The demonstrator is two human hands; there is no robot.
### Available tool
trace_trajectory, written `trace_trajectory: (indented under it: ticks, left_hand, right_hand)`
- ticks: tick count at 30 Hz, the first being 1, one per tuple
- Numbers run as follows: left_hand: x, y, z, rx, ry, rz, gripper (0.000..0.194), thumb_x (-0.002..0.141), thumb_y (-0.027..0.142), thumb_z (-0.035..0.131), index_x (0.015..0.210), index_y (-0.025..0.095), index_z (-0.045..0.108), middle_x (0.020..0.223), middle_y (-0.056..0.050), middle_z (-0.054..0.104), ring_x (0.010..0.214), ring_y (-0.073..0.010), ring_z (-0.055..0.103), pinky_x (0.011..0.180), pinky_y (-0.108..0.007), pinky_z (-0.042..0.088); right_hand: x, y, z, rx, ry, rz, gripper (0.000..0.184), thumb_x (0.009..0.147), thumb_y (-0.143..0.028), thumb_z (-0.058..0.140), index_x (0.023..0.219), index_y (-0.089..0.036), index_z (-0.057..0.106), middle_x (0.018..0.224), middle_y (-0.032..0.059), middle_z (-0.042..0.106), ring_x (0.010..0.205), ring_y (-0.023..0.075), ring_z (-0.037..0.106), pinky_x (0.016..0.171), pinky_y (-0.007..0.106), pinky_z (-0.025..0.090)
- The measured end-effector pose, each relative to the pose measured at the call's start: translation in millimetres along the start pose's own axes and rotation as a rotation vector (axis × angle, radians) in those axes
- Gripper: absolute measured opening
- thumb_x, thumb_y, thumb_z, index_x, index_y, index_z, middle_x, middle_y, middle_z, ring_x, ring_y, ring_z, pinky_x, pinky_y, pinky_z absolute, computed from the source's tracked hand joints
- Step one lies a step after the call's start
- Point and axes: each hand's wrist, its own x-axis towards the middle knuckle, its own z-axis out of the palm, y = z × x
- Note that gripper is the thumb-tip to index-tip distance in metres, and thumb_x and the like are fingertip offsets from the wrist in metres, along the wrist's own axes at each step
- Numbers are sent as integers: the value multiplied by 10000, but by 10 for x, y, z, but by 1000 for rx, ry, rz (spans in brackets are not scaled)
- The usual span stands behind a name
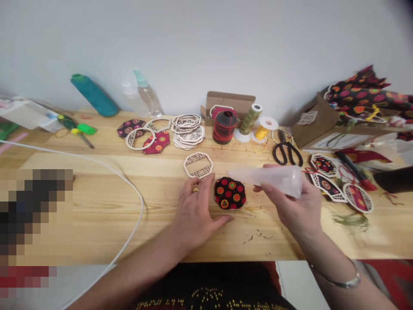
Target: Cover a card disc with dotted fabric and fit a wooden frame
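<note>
A black fabric-covered piece with red and orange flower dots (pixel 230 193) lies flat on the wooden table. My left hand (pixel 196 215), a ring on one finger, rests on the table at its left side, thumb and fingers spread around that edge; whether they touch it I cannot tell. In my right hand (pixel 295 206) is a translucent squeeze bottle (pixel 280 178), tipped sideways. Its narrow nozzle points left and ends near the top edge of the fabric piece. Just beyond my left fingertips lies a cut-out wooden lattice frame (pixel 198 165).
Behind stand stacked lattice frames (pixel 189 131), a red thread spool (pixel 223 128) and a yellow thread spool (pixel 265 129). Black-handled scissors (pixel 286 150) lie right of them. Finished ornaments (pixel 325 183) and a cardboard box (pixel 316 122) are at right. A white cable (pixel 140 202) curves across the left.
</note>
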Motion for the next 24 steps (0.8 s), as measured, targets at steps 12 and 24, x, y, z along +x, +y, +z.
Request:
trace_trajectory:
  ticks: [12,24]
  left_hand:
    - [26,23,-2,-21,91,83,872,755,387,702,1454,149,238,1143,-130,659,1154,-353,458,972,-541,378]
    - [4,21,-8,19,53,94,685,790,289,669,1386,138,364,1059,-122,700,1103,-338,471,925,-515,420]
  right_hand:
    - [187,-60,178,-4,-25,68,198,690,-351,760,799,-212,671,773,36,736,654,186,689,600,333,595]
    - [175,-43,269,53,-85,67,175,683,-273,747,811,-187,664,788,37,715,699,172,664,645,321,566]
